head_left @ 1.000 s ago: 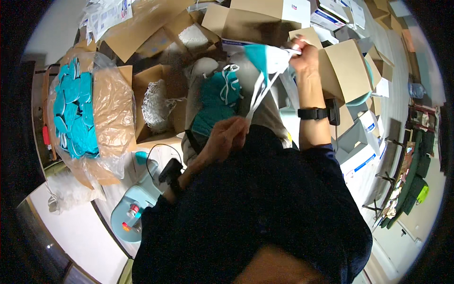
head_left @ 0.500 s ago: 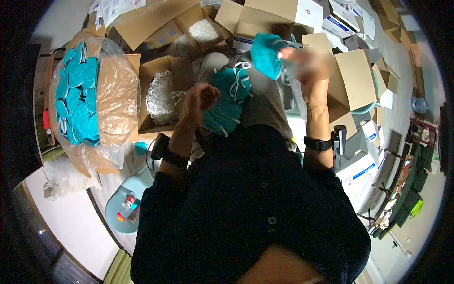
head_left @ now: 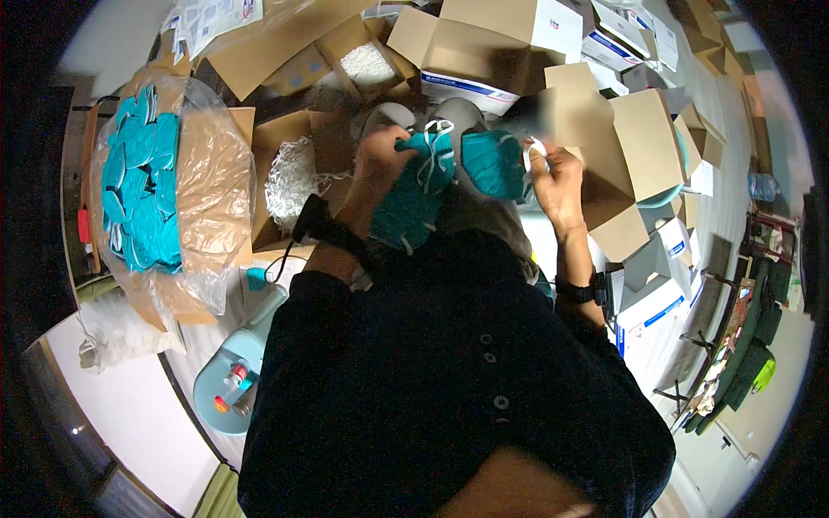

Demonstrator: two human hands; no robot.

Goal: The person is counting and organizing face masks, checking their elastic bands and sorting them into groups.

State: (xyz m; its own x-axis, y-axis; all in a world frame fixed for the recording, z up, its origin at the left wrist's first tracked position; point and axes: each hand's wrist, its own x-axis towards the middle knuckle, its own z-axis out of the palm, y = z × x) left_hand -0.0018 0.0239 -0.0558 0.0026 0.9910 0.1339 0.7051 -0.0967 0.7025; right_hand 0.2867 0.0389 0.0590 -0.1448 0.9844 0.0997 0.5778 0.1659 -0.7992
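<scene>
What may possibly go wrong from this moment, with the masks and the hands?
The right hand holds the teal mask only at its edge, so it might slip away. White straps loop over the teal pile by the left hand; they might tangle or catch a finger.

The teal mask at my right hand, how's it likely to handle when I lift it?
The teal mask is probably light for its size, since it looks like a thin shell. Its body may hold some shape, as it looks rounded. The white strap is likely floppy, as it curves at the right hand, so the mask may swing.
</scene>
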